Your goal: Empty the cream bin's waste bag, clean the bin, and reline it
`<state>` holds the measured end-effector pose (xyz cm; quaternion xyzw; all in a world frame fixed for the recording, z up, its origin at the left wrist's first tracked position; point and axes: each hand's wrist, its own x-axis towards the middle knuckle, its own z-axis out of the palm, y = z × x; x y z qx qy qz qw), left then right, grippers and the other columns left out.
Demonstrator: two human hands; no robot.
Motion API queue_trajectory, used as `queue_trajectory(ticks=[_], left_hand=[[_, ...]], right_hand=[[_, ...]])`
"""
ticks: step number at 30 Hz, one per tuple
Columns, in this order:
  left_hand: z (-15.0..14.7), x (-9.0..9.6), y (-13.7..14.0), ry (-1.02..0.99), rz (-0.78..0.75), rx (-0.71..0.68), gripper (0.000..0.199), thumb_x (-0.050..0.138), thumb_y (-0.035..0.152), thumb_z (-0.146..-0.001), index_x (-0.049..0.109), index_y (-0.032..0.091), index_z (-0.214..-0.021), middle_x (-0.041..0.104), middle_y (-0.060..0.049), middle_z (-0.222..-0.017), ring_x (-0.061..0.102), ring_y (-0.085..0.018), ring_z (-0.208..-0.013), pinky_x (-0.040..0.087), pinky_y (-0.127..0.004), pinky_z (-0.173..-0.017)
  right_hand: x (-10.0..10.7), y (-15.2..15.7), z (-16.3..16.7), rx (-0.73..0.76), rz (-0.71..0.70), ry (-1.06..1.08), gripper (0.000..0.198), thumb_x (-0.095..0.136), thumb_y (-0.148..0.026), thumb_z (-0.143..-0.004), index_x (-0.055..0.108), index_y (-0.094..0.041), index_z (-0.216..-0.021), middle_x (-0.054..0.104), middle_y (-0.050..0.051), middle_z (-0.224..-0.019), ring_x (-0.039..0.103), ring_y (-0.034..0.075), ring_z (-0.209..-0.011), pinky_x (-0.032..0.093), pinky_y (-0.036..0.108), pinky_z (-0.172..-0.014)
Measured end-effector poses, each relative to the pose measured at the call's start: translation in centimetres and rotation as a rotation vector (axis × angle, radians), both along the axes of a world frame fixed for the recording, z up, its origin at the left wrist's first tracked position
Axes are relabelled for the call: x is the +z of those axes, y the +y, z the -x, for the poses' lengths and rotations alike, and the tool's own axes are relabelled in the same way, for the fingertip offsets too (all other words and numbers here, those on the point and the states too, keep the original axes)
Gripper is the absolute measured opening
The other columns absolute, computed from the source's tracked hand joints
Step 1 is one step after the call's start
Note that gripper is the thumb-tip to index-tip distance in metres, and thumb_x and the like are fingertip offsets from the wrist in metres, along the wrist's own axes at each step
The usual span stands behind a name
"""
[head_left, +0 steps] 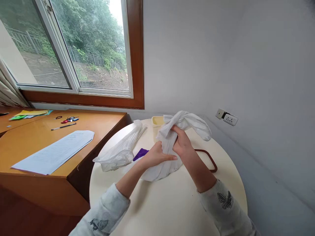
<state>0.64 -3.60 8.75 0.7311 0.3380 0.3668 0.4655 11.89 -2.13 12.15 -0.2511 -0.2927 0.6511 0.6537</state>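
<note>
A white plastic bag (169, 142) is bunched and twisted between both hands above the round table. My right hand (182, 141) is closed around its upper part, and a loose end flops over to the right. Lower down, my left hand (155, 156) has its fingers curled into the bag with the thumb stretched out along it. The bag's wide lower part (159, 172) hangs close to the tabletop. Just behind the hands stands a pale yellow bin (157, 121), partly hidden by the bag. A purple piece (141, 154) shows beside my left hand.
Another thin white plastic bag (120, 150) lies on the left of the round table (172, 203). A brown rounded frame (213, 160) rests at the right. Papers (56, 150), a pen (63, 127) and keys (71, 119) lie on the wooden desk (108, 121). A wall socket (230, 119) is behind.
</note>
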Motion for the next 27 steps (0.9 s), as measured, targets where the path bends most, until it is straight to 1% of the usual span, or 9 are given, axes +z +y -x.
queue_trajectory(ticks=[2, 4, 6, 7, 10, 12, 18, 23, 27], left_hand=[[-0.7, -0.4, 0.7, -0.111, 0.039, -0.037, 0.060, 0.074, 0.033, -0.060, 0.050, 0.019, -0.114, 0.061, -0.007, -0.101, 0.056, -0.024, -0.097, 0.047, -0.035, -0.079], [-0.9, -0.9, 1.4, -0.138, 0.081, -0.034, 0.046, 0.071, 0.034, -0.063, 0.055, 0.016, -0.103, 0.063, -0.005, -0.088, 0.059, -0.021, -0.085, 0.047, -0.031, -0.072], [-0.5, -1.0, 1.9, -0.044, 0.123, -0.044, 0.028, 0.064, 0.038, -0.070, 0.060, 0.014, -0.082, 0.061, -0.003, -0.072, 0.058, -0.017, -0.070, 0.045, -0.028, -0.064], [-0.1, -0.9, 2.1, 0.022, 0.127, -0.057, 0.027, 0.060, 0.040, -0.072, 0.060, 0.013, -0.075, 0.059, -0.002, -0.067, 0.057, -0.016, -0.065, 0.044, -0.027, -0.061], [1.0, 0.1, 2.6, 0.178, 0.057, -0.096, 0.026, 0.054, 0.039, -0.076, 0.061, 0.015, -0.079, 0.059, -0.001, -0.069, 0.054, -0.015, -0.066, 0.041, -0.025, -0.060], [1.6, 1.1, 3.0, 0.251, -0.019, -0.115, 0.024, 0.051, 0.038, -0.077, 0.059, 0.017, -0.082, 0.058, 0.000, -0.072, 0.053, -0.015, -0.068, 0.039, -0.024, -0.059], [2.3, 3.0, 3.8, 0.497, -0.221, -0.063, 0.020, 0.042, 0.030, -0.079, 0.048, 0.019, -0.064, 0.048, 0.002, -0.063, 0.042, -0.012, -0.058, 0.031, -0.023, -0.051], [2.7, 3.4, 4.0, 0.628, -0.276, 0.048, 0.018, 0.038, 0.025, -0.076, 0.045, 0.019, -0.059, 0.048, 0.001, -0.061, 0.041, -0.013, -0.055, 0.027, -0.024, -0.048], [3.3, 3.5, 4.2, 0.655, -0.281, 0.080, 0.015, 0.036, 0.020, -0.073, 0.043, 0.020, -0.060, 0.051, 0.001, -0.062, 0.043, -0.014, -0.056, 0.027, -0.024, -0.049]], right_hand=[[0.0, 0.1, 0.3, -0.005, -0.007, 0.019, 0.012, 0.068, -0.021, -0.061, 0.062, -0.019, -0.071, 0.064, -0.005, -0.070, 0.058, 0.012, -0.067, 0.048, 0.025, -0.067], [0.0, 0.4, -0.1, -0.017, -0.040, 0.042, 0.011, 0.067, -0.021, -0.061, 0.062, -0.020, -0.071, 0.064, -0.005, -0.071, 0.059, 0.012, -0.069, 0.049, 0.025, -0.068], [-0.2, 0.8, -1.3, -0.067, -0.115, 0.092, 0.010, 0.066, -0.018, -0.062, 0.061, -0.021, -0.070, 0.065, -0.005, -0.071, 0.059, 0.011, -0.070, 0.049, 0.024, -0.069], [-0.2, 1.0, -2.1, -0.102, -0.160, 0.129, 0.009, 0.065, -0.018, -0.062, 0.061, -0.022, -0.070, 0.065, -0.006, -0.070, 0.060, 0.011, -0.070, 0.049, 0.023, -0.069], [-0.7, 1.8, -5.0, -0.207, -0.250, 0.227, 0.009, 0.064, -0.022, -0.065, 0.061, -0.025, -0.073, 0.065, -0.007, -0.071, 0.060, 0.009, -0.072, 0.049, 0.022, -0.070], [-1.1, 2.2, -6.8, -0.291, -0.226, 0.224, 0.010, 0.063, -0.023, -0.067, 0.060, -0.025, -0.077, 0.066, -0.007, -0.074, 0.060, 0.010, -0.074, 0.050, 0.024, -0.070], [-2.7, 3.3, -10.2, -0.552, -0.057, 0.082, 0.025, 0.068, -0.018, -0.061, 0.055, -0.025, -0.082, 0.062, -0.008, -0.076, 0.060, 0.011, -0.077, 0.049, 0.025, -0.074], [-3.0, 3.3, -12.1, -0.703, -0.012, -0.006, 0.036, 0.067, -0.019, -0.059, 0.049, -0.025, -0.089, 0.056, -0.006, -0.075, 0.058, 0.011, -0.070, 0.049, 0.026, -0.067], [-2.3, 2.5, -13.1, -0.883, -0.042, -0.006, 0.035, 0.064, -0.015, -0.059, 0.049, -0.025, -0.088, 0.050, -0.006, -0.075, 0.053, 0.007, -0.070, 0.045, 0.020, -0.065]])
